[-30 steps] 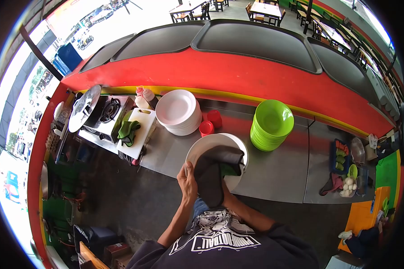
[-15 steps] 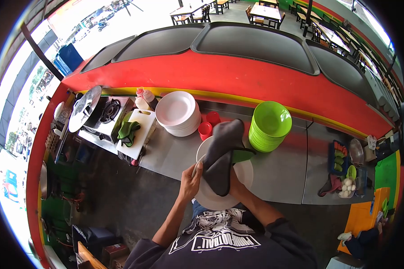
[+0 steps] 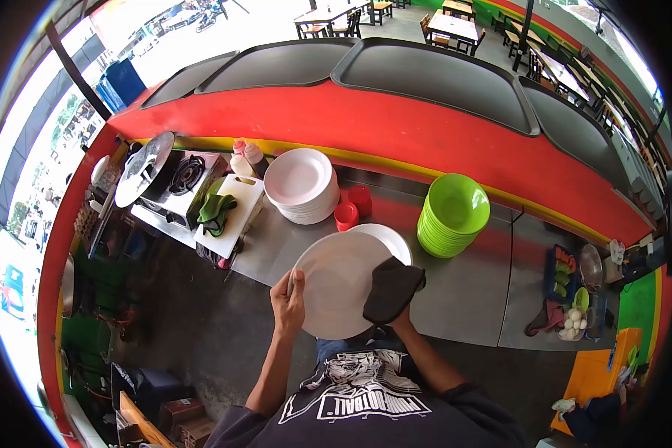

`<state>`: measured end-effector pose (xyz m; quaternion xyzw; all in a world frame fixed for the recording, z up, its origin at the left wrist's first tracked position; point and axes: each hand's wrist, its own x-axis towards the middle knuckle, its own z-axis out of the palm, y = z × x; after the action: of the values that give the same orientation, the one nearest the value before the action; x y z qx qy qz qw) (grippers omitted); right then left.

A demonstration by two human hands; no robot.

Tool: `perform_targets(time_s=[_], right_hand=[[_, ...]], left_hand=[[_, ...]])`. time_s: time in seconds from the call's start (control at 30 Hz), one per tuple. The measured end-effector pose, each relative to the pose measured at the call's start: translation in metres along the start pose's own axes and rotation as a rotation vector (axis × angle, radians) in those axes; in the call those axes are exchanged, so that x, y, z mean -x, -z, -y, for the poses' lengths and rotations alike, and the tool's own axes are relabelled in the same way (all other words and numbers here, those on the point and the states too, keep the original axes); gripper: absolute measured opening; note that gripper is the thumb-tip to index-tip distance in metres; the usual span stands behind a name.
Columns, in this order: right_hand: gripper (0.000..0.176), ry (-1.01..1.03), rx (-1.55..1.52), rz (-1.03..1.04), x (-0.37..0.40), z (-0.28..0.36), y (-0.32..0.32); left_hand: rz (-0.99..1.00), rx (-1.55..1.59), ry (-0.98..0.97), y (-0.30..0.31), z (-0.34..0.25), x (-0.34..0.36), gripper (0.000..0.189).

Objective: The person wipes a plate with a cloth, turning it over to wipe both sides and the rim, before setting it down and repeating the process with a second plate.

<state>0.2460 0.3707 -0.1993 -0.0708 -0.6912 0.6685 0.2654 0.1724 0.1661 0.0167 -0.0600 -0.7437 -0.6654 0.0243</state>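
Note:
My left hand (image 3: 287, 305) grips the left rim of a white plate (image 3: 332, 287), thumb on top, held tilted above the counter's front edge. A dark grey cloth (image 3: 392, 290) drapes over my right hand (image 3: 402, 319) and lies against the plate's right side. Most of the right fingers are hidden beneath it. Behind the held plate, a second white plate (image 3: 390, 237) rests on the steel counter (image 3: 463, 291). Beyond stand a stack of white plates (image 3: 299, 179), two red cups (image 3: 346, 216) and a stack of green bowls (image 3: 455, 209).
On the left are a stove (image 3: 188, 175), a lid (image 3: 145, 168) and a cutting board (image 3: 235, 216) with a green cloth (image 3: 216, 211). Eggs (image 3: 573, 325) and a blue basket (image 3: 560, 272) sit at right. Black trays (image 3: 433, 78) line the red ledge (image 3: 396, 134).
The cloth has moved from across the plate's middle to its right side, uncovering the plate's face. The plate has shifted left and up, revealing more of the plate behind it.

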Motion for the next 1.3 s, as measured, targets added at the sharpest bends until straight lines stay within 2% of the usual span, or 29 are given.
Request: perform_targets(time_s=[0.07,0.13,0.2,0.27,0.33,0.43,0.47,0.53,0.7,0.8,0.9,0.93,1.07,1.1,1.2,1.27,1.3], right_hand=[[0.059,-0.047,0.103,-0.021,0.015,0.012,-0.001],[0.061,-0.239,0.141,0.172,-0.004,0.026,0.017],[0.065,-0.348,0.106,0.310,-0.026,0.044,0.037],[0.071,-0.365,0.002,0.390,-0.049,0.068,0.048],[0.080,-0.220,0.223,0.631,-0.078,0.106,0.050],[0.075,-0.142,0.264,0.694,-0.090,0.135,0.039],[0.056,-0.067,0.210,0.617,-0.086,0.137,0.034],[0.036,-0.014,0.186,0.586,-0.085,0.149,0.020],[0.032,-0.110,0.256,0.805,-0.101,0.173,0.005],[0.033,-0.145,0.283,0.738,-0.093,0.147,0.016],[0.030,-0.016,0.157,0.473,-0.076,0.130,0.021],[0.049,-0.012,0.157,0.416,-0.065,0.138,0.020],[0.041,-0.277,0.055,0.032,-0.032,0.148,-0.008],[0.039,-0.248,0.075,0.070,-0.033,0.143,-0.006],[0.030,-0.113,0.155,0.191,-0.040,0.126,0.014],[0.025,0.046,0.236,0.291,-0.060,0.127,0.025],[0.025,-0.016,0.295,0.417,-0.068,0.141,0.022]], left_hand=[[-0.035,0.038,0.004,0.002,0.005,0.003,0.042],[-0.004,0.039,0.022,0.005,0.007,0.001,0.042],[0.142,-0.051,0.093,0.019,0.011,-0.004,0.043],[0.282,-0.159,0.138,0.025,0.006,-0.007,0.042],[0.419,-0.280,0.152,0.024,-0.018,-0.011,0.040],[0.534,-0.306,0.096,0.024,-0.038,-0.016,0.034],[0.560,-0.298,0.080,0.024,-0.038,-0.018,0.033],[0.608,-0.281,0.050,0.025,-0.037,-0.020,0.031],[0.635,-0.312,0.097,0.014,-0.038,-0.010,0.033],[0.537,-0.235,0.099,0.016,-0.032,-0.004,0.036],[0.383,-0.173,0.136,0.027,-0.019,-0.007,0.038],[0.314,-0.113,0.137,0.029,-0.015,-0.006,0.038],[0.113,0.082,0.157,0.025,0.015,-0.001,0.041],[0.075,0.121,0.157,0.023,0.019,0.001,0.042],[0.180,0.002,0.169,0.026,0.017,0.004,0.043],[0.358,-0.116,0.211,0.030,0.014,0.002,0.041],[0.448,-0.173,0.231,0.030,0.008,0.000,0.040]])
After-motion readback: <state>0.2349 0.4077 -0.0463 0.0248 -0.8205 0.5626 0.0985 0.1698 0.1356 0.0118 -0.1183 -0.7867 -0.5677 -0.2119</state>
